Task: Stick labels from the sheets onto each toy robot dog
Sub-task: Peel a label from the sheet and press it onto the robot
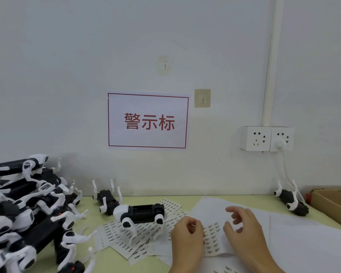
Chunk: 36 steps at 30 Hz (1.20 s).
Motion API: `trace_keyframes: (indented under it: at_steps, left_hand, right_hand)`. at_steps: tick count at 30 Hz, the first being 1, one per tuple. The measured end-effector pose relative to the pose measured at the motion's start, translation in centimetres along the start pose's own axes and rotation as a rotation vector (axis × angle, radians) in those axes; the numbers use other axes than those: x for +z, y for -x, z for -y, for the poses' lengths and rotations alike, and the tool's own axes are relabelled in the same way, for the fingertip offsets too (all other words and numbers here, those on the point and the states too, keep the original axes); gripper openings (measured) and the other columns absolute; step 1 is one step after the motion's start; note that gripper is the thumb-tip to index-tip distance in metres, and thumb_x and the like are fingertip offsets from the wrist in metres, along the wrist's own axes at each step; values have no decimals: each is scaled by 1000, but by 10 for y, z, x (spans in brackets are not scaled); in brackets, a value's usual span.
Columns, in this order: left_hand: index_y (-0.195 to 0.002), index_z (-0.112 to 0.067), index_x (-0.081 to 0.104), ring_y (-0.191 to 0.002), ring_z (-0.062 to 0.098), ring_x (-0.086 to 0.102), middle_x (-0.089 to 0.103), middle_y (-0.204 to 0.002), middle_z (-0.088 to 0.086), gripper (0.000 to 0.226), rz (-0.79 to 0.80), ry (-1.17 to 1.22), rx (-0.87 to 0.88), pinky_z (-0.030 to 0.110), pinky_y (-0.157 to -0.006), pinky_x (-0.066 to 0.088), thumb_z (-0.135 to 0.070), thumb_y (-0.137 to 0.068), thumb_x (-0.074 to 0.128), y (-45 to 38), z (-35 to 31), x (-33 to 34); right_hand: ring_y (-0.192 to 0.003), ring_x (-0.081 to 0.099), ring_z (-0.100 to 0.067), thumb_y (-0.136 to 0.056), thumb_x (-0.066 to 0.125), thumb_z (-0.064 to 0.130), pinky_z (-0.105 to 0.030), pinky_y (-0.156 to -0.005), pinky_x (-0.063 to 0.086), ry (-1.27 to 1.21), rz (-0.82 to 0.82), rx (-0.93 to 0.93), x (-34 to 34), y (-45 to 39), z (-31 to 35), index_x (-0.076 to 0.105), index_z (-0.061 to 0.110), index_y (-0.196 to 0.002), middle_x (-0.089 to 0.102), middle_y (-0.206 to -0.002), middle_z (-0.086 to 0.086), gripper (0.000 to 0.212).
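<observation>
pale green table (98,262), label sheets (212,238) spread by an upturned toy robot dog (140,213); left hand (187,236) curled on a sheet, right hand (242,227) hovering, fingers loosely bent, grasping nothing.

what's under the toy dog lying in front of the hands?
The toy dog lies on overlapping label sheets spread on the green table. Printed labels show around its legs; whatever sits directly beneath its black body is covered.

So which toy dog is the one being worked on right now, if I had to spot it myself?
Find the red-bordered sign on the wall, then drop straight down to the table. The toy dog there lies on the label sheets, just left of the hands, apart from the big pile at the left.
</observation>
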State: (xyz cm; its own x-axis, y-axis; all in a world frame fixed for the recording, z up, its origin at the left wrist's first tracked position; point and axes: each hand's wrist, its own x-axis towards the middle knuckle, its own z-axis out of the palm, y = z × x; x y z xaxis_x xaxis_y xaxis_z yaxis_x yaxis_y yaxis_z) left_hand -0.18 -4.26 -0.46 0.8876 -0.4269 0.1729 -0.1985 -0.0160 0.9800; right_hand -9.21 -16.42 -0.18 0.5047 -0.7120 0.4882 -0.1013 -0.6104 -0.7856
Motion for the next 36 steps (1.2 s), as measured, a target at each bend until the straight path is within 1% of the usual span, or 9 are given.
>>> trace_keyframes:
  at_steps: [2, 4, 6, 9, 12, 17, 22, 27, 36]
  left_hand:
    - [-79, -14, 66, -52, 9, 63, 70, -66, 4, 17, -12, -4, 11, 21, -56, 51, -14, -95, 60, 0, 0, 1]
    - [-78, -15, 66, -61, 17, 67, 71, -70, 6, 17, -20, -16, 28, 27, -62, 53, -15, -95, 61, 0, 1, 1]
    - [-77, -16, 65, -69, 24, 69, 71, -71, 7, 18, -23, -20, 47, 31, -67, 54, -13, -95, 62, 0, 1, 1]
    - [-76, -14, 65, -63, 18, 66, 69, -66, 3, 21, -33, 4, 67, 26, -62, 53, -9, -96, 59, 0, 1, -1]
    - [-78, -11, 66, -56, 9, 64, 69, -64, 3, 20, -36, 70, 78, 22, -57, 52, -6, -96, 59, 0, 0, -2]
    - [-83, -8, 68, -60, 11, 68, 73, -71, 4, 18, 0, 156, 77, 27, -57, 54, -6, -98, 58, 2, -4, -2]
    - [-87, -11, 70, -61, 12, 67, 72, -74, 4, 20, 33, 166, 68, 25, -55, 52, -6, -99, 55, 1, -3, -1]
    - [-97, -17, 70, -67, 6, 66, 75, -81, 0, 20, 155, 88, 59, 22, -64, 51, -6, -100, 53, 0, -2, 1]
    - [-85, -12, 68, -61, 9, 66, 74, -73, 2, 13, 143, 83, 86, 22, -59, 51, -8, -96, 62, -2, 1, 1]
  right_hand:
    - [-77, 56, -12, -81, 66, -2, -13, -67, 40, 55, -29, -236, -1, 3, 2, 71, 22, -94, 58, -82, 9, 28]
    - [-60, 54, -5, -76, 61, -2, -8, -56, 37, 48, 49, -430, -1, 9, 9, 76, 20, -88, 59, -68, 12, 29]
    - [-51, 54, -2, -75, 57, 4, -8, -52, 36, 43, 177, -476, 2, 16, 16, 79, 25, -94, 61, -63, 17, 35]
    - [-54, 55, -8, -78, 50, 16, -13, -53, 35, 143, 336, -417, 8, 21, 22, 72, 38, -112, 56, -58, 16, 46]
    - [-58, 55, -7, -78, 47, 18, -15, -56, 38, 132, 389, -368, 9, 23, 27, 67, 44, -122, 55, -57, 17, 54]
    - [-53, 53, -5, -80, 50, 10, -13, -56, 38, 19, 408, -313, 9, 24, 30, 66, 51, -118, 54, -54, 11, 58]
    - [-49, 49, -6, -86, 54, -13, -17, -53, 41, -211, 268, -124, 9, 17, 20, 78, 31, -97, 57, -53, -1, 51]
    - [-47, 41, -22, -87, 48, -16, -26, -43, 32, -492, 380, 109, 0, 6, 13, 76, 12, -82, 47, -53, -16, 40]
    - [-45, 41, -21, -87, 49, -16, -25, -42, 32, -492, 360, 153, 3, 3, 10, 75, 10, -83, 48, -53, -16, 37]
